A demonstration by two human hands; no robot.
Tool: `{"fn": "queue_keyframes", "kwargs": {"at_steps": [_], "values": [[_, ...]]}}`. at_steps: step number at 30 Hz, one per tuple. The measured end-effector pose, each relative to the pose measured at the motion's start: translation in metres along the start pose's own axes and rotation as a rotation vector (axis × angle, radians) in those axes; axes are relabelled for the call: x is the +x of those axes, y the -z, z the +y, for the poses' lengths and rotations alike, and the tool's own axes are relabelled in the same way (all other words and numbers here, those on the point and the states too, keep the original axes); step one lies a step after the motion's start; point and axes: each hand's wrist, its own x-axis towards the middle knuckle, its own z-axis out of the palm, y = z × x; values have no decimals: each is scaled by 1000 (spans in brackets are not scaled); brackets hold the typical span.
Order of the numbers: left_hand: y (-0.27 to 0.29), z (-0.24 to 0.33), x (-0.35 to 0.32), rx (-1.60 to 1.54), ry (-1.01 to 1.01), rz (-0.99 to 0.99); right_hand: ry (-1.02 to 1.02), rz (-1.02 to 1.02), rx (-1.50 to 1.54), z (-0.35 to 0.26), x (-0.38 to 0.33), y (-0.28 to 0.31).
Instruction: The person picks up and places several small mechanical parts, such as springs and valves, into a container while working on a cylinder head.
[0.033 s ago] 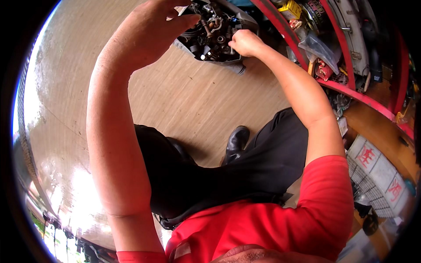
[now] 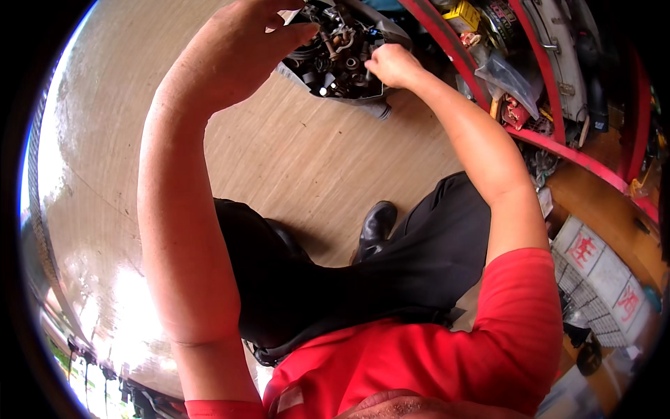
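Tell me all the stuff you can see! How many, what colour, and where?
Grey container: one, top middle
Small parts: too many to count, mostly dark, inside it
Floor: one, brown, centre
Rack: one, red, upper right; its smaller clutter is too jumbled to count
Box: one, yellow, upper right
Plastic bag: one, clear, on the rack
Panel: one, white with red marks, lower right
Boots: two, black, centre
Trousers: one pair, black, below
Shirt: one, red, bottom
Left hand: one, bare, container's left
Right hand: one, bare, container's right
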Motion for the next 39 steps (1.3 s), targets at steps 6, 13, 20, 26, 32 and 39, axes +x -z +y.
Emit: {"fn": "queue_keyframes", "kwargs": {"at_steps": [6,13,20,26,32,39], "values": [[-2,-13,3,-10,-41,-1,25,278,46,-16,-7,22],[-5,-14,5,-41,-77,-4,502,-168,-300,-52,-25,-15],[-2,-13,1,1,-22,-2,429,-87,-390,-67,-26,-5],[3,-12,-5,9,-23,21,476,50,-366,-5,-30,3],[1,2,-15,51,-103,44,308,-37,-132,-8,-31,13],[1,-15,0,25,-47,12,397,-87,-223,-66,-25,-6]]}}
